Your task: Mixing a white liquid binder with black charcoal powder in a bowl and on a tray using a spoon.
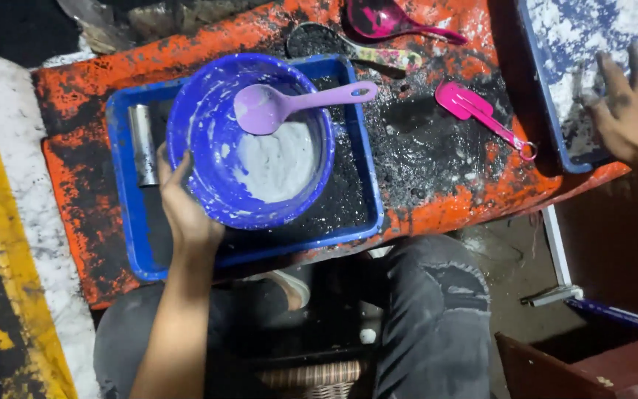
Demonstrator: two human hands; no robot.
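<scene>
Left hand point(186, 210) grips the rim of the blue bowl point(208, 140); right hand point(629, 111) lies spread, fingers apart, holding nothing.

The bowl stands tilted in a blue tray point(131, 229) on a sooty orange board point(444, 199), with grey paste point(278, 166) pooled in it and a lilac spoon point(275, 107) resting across its rim. A metal tube point(142, 144) lies in the tray just beside the bowl. The right hand rests on a second, powder-dusted tray point(555, 44) at the right, with a pink spatula point(481, 114) near it on the board.
</scene>
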